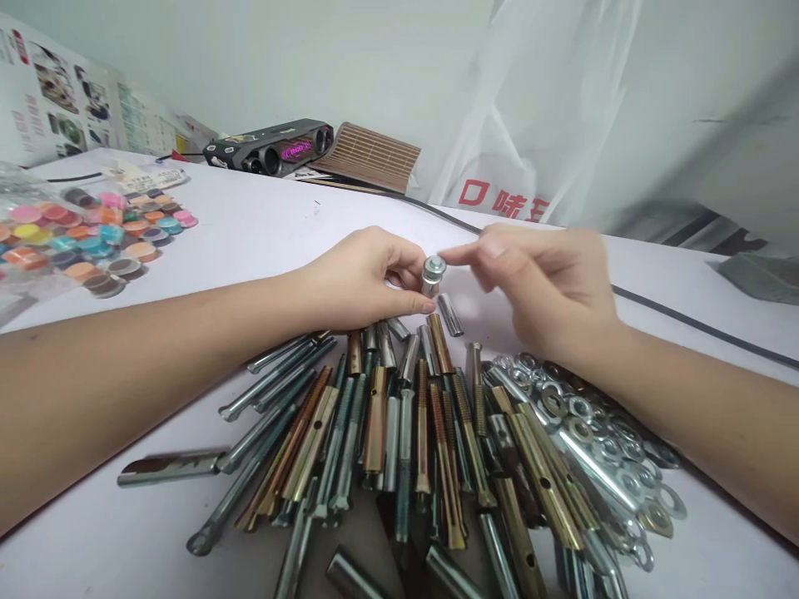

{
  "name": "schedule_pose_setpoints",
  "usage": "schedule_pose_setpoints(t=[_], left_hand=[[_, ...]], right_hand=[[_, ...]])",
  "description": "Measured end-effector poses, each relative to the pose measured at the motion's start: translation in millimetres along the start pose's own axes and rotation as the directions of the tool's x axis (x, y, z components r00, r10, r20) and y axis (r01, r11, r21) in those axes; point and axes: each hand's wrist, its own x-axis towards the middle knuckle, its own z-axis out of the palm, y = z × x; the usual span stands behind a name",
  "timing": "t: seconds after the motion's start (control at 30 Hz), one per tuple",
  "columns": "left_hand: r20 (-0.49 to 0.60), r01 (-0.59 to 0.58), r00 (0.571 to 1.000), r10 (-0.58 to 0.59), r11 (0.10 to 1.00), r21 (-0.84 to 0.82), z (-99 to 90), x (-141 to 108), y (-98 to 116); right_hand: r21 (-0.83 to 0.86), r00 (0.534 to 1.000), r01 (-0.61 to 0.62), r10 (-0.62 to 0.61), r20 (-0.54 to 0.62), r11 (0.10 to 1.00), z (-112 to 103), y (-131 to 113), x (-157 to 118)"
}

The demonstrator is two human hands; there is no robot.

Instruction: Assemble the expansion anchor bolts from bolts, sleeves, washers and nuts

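An expansion bolt (433, 274) with a nut and washer at its top stands upright in my left hand (365, 279), pinched between thumb and fingers. My right hand (549, 283) is just to the right, its index finger stretched out to the edge of the nut; nothing shows in its grasp, though its lower fingers are partly hidden. Beneath my hands lies a spread pile of threaded bolts (349, 433) with flared ends and metal sleeves (376, 420), some silver, some brassy. A short silver sleeve (450, 315) rests between the two hands.
Loose washers and nuts (602, 433) lie at the right of the pile. Colourful round discs (93, 237) and clear bags are at the left. A black speaker (271, 148) and a slatted mat (371, 156) stand at the back. A dark cable (705, 320) crosses the table.
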Motion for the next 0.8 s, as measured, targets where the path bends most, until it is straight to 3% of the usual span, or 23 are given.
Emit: schedule_pose_setpoints(t=[0.1,0.27,0.3,0.43,0.47,0.67,0.8], left_hand=[[0.011,0.000,1.000,0.000,1.000,-0.022,-0.1,0.0,0.5],[0.018,-0.007,1.000,0.008,1.000,-0.027,-0.6,-0.2,0.2],[0.015,-0.005,1.000,0.006,1.000,-0.027,-0.5,-0.1,0.0],[0.011,0.001,1.000,-0.001,1.000,-0.031,0.0,0.9,-0.9],[0.010,0.003,1.000,-0.003,0.999,-0.032,0.1,1.1,-1.0],[0.015,-0.004,1.000,0.005,1.000,-0.030,-0.4,0.5,0.4],[0.018,0.026,1.000,-0.025,0.999,-0.038,0.4,0.9,1.2]], right_hand=[[-0.018,0.990,-0.034,0.032,-0.139,0.999,-0.3,2.7,0.4],[0.004,0.996,-0.035,0.035,0.077,0.999,1.6,3.0,0.6],[0.016,0.997,-0.020,0.019,0.078,1.000,1.5,2.1,0.3],[0.040,0.989,-0.010,0.015,-0.148,0.999,-0.2,1.0,-0.2],[0.029,0.987,-0.022,0.026,-0.157,0.999,-0.5,1.8,0.1],[-0.077,0.998,-0.051,0.054,0.043,0.996,1.5,4.9,1.9],[-0.049,0.999,-0.015,0.013,-0.035,0.999,0.6,1.0,1.0]])
